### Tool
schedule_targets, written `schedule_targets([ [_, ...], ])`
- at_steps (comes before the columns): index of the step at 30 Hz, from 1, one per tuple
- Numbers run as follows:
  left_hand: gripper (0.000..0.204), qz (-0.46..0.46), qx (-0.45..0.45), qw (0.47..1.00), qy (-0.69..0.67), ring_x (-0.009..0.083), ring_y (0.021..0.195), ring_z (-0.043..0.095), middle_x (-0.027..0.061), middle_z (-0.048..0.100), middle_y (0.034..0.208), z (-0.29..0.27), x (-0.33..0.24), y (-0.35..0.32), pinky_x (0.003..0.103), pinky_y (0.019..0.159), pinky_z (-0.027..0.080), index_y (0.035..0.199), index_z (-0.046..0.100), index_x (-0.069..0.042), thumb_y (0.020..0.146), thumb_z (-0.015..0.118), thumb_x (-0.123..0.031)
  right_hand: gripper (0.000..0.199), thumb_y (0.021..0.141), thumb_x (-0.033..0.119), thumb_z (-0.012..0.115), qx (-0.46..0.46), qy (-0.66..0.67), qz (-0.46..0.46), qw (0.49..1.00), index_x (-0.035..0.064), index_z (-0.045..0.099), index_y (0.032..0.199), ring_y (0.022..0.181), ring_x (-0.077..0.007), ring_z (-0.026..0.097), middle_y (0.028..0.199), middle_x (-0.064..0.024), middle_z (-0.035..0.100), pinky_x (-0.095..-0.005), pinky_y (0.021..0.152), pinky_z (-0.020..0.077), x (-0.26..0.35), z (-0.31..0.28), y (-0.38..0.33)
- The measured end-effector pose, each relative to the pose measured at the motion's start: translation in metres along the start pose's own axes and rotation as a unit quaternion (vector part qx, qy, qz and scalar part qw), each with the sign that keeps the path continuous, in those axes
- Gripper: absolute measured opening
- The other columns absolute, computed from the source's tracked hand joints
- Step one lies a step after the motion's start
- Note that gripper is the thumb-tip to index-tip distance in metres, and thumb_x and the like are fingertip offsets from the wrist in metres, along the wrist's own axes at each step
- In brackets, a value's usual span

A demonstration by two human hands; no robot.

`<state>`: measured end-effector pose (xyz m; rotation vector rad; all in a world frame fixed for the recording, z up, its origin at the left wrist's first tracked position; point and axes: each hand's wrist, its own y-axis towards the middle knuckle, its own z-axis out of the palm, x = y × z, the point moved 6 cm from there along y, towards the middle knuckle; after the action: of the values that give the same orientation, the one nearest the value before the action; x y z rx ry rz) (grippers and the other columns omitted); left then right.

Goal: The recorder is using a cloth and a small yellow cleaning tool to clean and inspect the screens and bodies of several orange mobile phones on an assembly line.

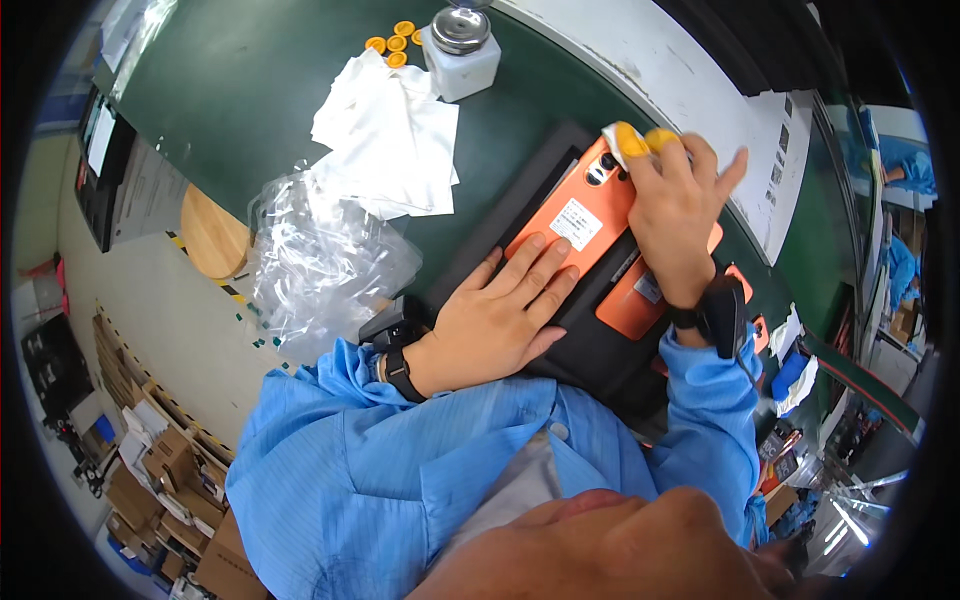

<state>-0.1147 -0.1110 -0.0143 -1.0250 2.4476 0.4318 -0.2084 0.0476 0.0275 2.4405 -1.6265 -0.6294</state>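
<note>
So from where I'm watching, the left hand is lying flat, fingers spread a little and pressed down on the lower end of the orange rectangular phone with a white sticker on its back. That phone sits on a black flat tray on the dark green surface, towards its near right edge. The right hand is up at the phone's camera end, and its fingers, two of them in yellow rubber finger cots, are pinching a small white wipe right against the lenses. A second orange phone lies just beside the first, partly under the right wrist. Further back on the surface there's a loose pile of white cloth wipes, a white square dispenser bottle with a metal top at the far edge, and a few spare yellow cots next to it. A crumpled heap of clear plastic bags hangs at the near left edge.
</note>
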Motion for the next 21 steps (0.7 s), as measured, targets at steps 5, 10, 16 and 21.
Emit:
schedule_targets([
  [5, 0.065, 0.009, -0.010, 1.000, 0.016, 0.0307, 0.141, 0.043, 0.0127, 0.047, 0.151, 0.000, -0.004, 0.000, 0.047, 0.106, 0.045, 0.141, 0.055, -0.012, 0.086, 0.067, -0.043, 0.027, 0.081, 0.008, 0.061, 0.000, 0.014, 0.029, 0.999, 0.0157, 0.074, 0.105, 0.108, -0.0249, 0.054, 0.100, -0.0006, 0.059, -0.0781, 0.102, 0.0218, 0.012, -0.001, -0.027],
  [10, 0.065, 0.007, -0.013, 1.000, 0.007, 0.0304, 0.141, 0.042, 0.0125, 0.047, 0.151, 0.000, 0.001, -0.001, 0.047, 0.106, 0.044, 0.142, 0.055, -0.012, 0.086, 0.067, -0.043, 0.027, 0.082, 0.012, 0.065, 0.012, -0.022, 0.037, 0.999, 0.0158, 0.073, 0.107, 0.111, -0.0257, 0.053, 0.104, -0.0022, 0.060, -0.0787, 0.100, 0.0231, -0.006, 0.005, -0.004],
  [16, 0.064, -0.001, -0.012, 1.000, 0.002, 0.0301, 0.142, 0.041, 0.0125, 0.045, 0.152, 0.000, -0.004, -0.001, 0.047, 0.108, 0.043, 0.142, 0.055, -0.013, 0.086, 0.067, -0.042, 0.023, 0.077, 0.009, 0.065, -0.017, 0.044, 0.019, 0.999, 0.0160, 0.074, 0.097, 0.112, -0.0250, 0.053, 0.101, -0.0005, 0.059, -0.0801, 0.099, 0.0230, 0.022, -0.005, -0.027],
  [21, 0.066, 0.004, -0.017, 1.000, -0.001, 0.0303, 0.141, 0.041, 0.0119, 0.046, 0.151, -0.001, 0.001, 0.000, 0.048, 0.108, 0.043, 0.143, 0.053, -0.013, 0.086, 0.067, -0.042, 0.025, 0.077, 0.010, 0.065, -0.024, -0.008, 0.050, 0.998, 0.0187, 0.075, 0.099, 0.111, -0.0242, 0.053, 0.099, -0.0002, 0.059, -0.0788, 0.100, 0.0233, -0.004, 0.005, -0.001],
])
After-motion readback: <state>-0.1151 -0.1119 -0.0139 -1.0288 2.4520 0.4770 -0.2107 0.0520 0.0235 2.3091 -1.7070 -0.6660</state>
